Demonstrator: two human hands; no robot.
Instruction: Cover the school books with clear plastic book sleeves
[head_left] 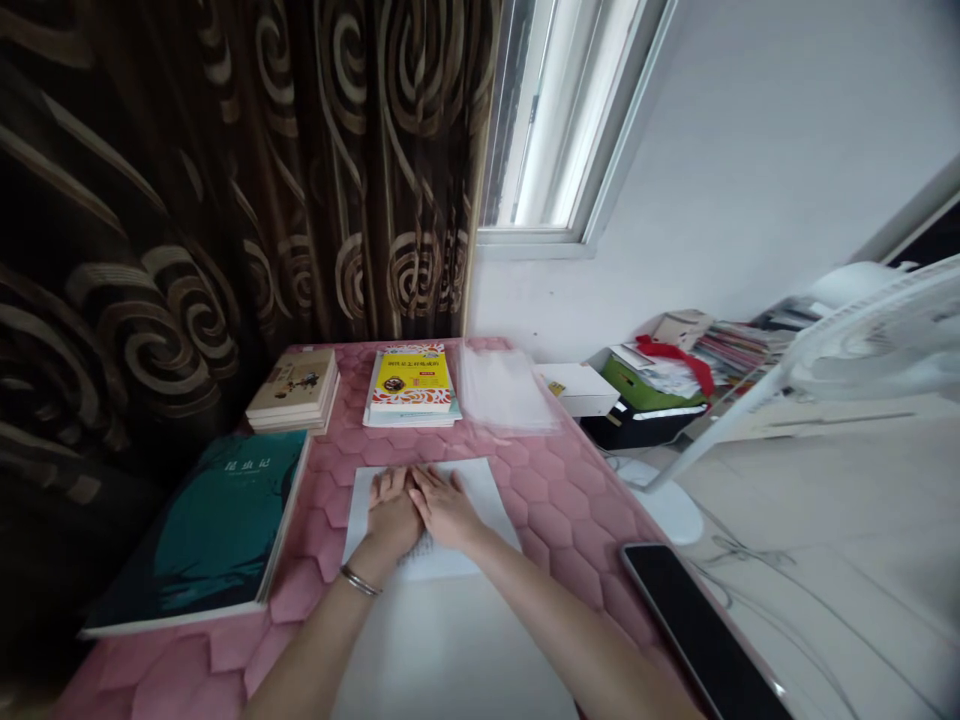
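Observation:
On a pink padded tabletop lies a white page with some printed text showing below my fingers. A smoother, pale sheet or page adjoins it on the near side; whether the two are joined is not clear. My left hand rests flat on the page, palm down, with a silver bangle round its wrist. Beside it, touching it at the fingertips, my right hand also presses flat on the page. Neither hand grips anything. The hands hide part of the text.
To the left are a large teal book and a stack of tan books. A yellow book and clear plastic sleeves lie at the back. A dark phone is at the right edge; a white fan stands beyond.

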